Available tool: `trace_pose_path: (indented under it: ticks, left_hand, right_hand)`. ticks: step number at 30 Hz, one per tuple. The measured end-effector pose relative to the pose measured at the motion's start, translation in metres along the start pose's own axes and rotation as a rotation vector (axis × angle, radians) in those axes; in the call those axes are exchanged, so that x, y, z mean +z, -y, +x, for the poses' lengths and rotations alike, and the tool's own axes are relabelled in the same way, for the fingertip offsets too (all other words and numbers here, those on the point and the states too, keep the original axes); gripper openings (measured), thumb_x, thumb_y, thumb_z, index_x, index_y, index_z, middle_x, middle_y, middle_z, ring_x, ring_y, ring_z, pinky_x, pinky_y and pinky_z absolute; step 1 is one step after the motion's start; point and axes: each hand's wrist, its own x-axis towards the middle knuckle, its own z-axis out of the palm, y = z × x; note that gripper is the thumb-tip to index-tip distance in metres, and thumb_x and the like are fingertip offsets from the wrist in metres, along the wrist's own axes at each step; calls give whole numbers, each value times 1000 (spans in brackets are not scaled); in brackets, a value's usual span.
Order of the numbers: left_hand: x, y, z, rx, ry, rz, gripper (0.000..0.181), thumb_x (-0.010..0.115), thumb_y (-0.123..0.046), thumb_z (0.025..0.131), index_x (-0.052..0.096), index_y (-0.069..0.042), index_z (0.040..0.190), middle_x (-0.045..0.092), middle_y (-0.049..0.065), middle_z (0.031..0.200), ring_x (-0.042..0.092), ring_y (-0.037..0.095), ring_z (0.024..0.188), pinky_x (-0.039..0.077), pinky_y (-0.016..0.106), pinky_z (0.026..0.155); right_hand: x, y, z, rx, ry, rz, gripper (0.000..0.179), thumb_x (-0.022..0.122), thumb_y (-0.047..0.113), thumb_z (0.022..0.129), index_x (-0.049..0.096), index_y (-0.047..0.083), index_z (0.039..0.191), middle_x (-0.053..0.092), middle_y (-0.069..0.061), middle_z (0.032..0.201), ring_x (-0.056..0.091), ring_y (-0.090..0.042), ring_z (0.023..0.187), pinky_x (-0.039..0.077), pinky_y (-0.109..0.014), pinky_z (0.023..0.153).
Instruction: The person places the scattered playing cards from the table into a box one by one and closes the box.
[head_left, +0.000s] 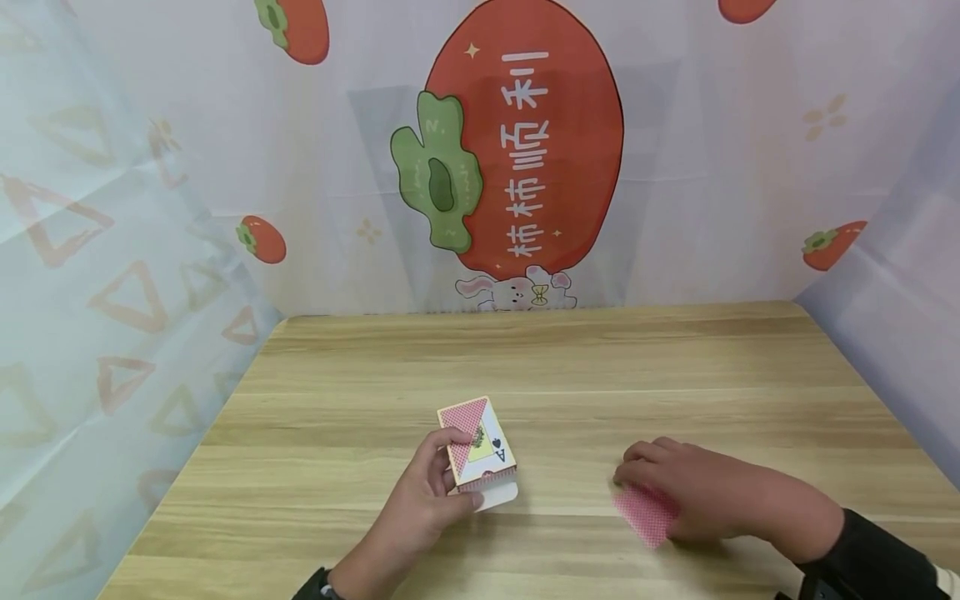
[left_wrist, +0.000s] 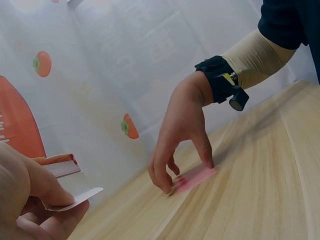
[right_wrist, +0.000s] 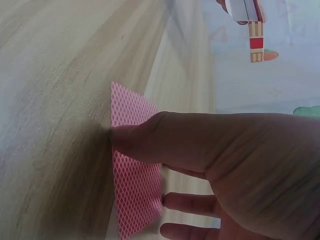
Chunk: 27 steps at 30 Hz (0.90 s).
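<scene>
My left hand (head_left: 423, 492) grips a playing-card box (head_left: 487, 454) between fingers and thumb. The box has a red pattern and an ace of spades on its face. Its white flap (head_left: 501, 493) hangs out at the near end, by my thumb. To the right, my right hand (head_left: 697, 492) reaches down over a red-backed playing card (head_left: 647, 515), close over the table. In the right wrist view the thumb lies at one long edge of the card (right_wrist: 135, 195) and the fingertips are at the opposite edge. Part of the card is hidden under the hand.
A wooden table (head_left: 555, 358) runs under both hands. Behind it hangs a pale cloth (head_left: 682, 242) with a large printed persimmon and white writing. More pale cloth (head_left: 67, 350) stands along the left side.
</scene>
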Motion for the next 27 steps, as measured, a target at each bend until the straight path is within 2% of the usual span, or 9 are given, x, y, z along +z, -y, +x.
trace_pose_path:
  ticks: [6, 11, 17, 20, 27]
  left_hand:
    - [0, 1, 0, 16, 16, 12, 69, 61, 19, 75, 36, -8, 133, 43, 26, 134, 55, 34, 116, 56, 36, 86]
    - [1, 1, 0, 15, 19, 2, 68, 61, 19, 75, 35, -7, 133, 43, 26, 135, 55, 34, 117, 56, 36, 86]
    - [1, 2, 0, 16, 23, 3, 68, 60, 20, 75, 36, -8, 133, 43, 25, 135, 55, 33, 117, 56, 35, 86]
    - [1, 2, 0, 16, 23, 7, 68, 60, 19, 76, 36, -8, 133, 43, 25, 135, 55, 33, 116, 56, 35, 86]
    - [0, 2, 0, 12, 26, 5, 68, 60, 19, 76, 36, -8, 133, 43, 25, 135, 55, 33, 116, 56, 36, 86]
  right_hand:
    - [2, 4, 10, 37, -3, -56, 57, 77, 17, 71, 58, 25, 124, 50, 9, 114, 48, -16, 103, 48, -45, 86]
    - [0, 10, 17, 92, 13, -80, 59, 78, 17, 69, 57, 19, 125, 52, 3, 111, 48, -20, 101, 48, -47, 85]
    - [-3, 11, 22, 160, 66, -47, 66, 81, 17, 66, 55, 18, 126, 51, 1, 110, 44, -20, 100, 47, -46, 84]
    - [-3, 9, 23, 164, 71, -18, 67, 81, 16, 65, 54, 19, 126, 49, 1, 109, 43, -19, 99, 46, -45, 83]
    - [-2, 7, 20, 148, 24, 8, 65, 79, 13, 64, 54, 17, 124, 44, 4, 104, 40, -19, 94, 46, -38, 75]
